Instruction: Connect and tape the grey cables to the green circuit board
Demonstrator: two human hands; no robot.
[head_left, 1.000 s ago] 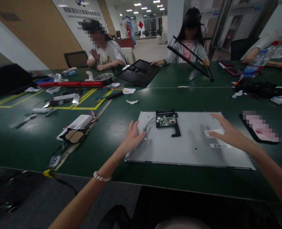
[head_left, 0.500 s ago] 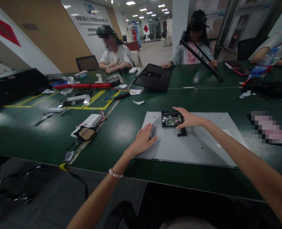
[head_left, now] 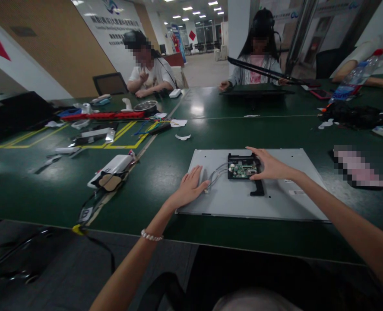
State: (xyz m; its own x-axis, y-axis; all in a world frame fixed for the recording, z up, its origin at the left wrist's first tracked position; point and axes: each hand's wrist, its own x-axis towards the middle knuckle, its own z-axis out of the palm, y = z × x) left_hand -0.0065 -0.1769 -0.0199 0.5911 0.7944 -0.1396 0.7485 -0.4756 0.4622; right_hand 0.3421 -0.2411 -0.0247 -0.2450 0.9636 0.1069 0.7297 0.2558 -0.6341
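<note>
A flat grey panel [head_left: 223,203], like the back of a screen, lies on the green table before me. On it sits a black bracket [head_left: 257,190] carrying a small green circuit board [head_left: 242,170]. My right hand [head_left: 269,166] clasps the bracket's right side between thumb and fingers. Grey cables [head_left: 215,175] run left from the board, their connector end close to my left thumb. My left hand [head_left: 191,185] lies with fingers stretched out along the panel's left edge, touching it. Whether it presses on a cable I cannot tell.
To the left lies a white battery-like pack [head_left: 112,170] with a strap and cable. A pixelated flat item [head_left: 358,168] is on the right. Across the table, a person holds a black frame [head_left: 265,71] above a dark panel [head_left: 256,91]. A bottle [head_left: 349,84] stands back right.
The bracket and board have slid right across the grey panel with my right hand, and the cables are more stretched out. Across the table, the black frame and dark panel have shifted.
</note>
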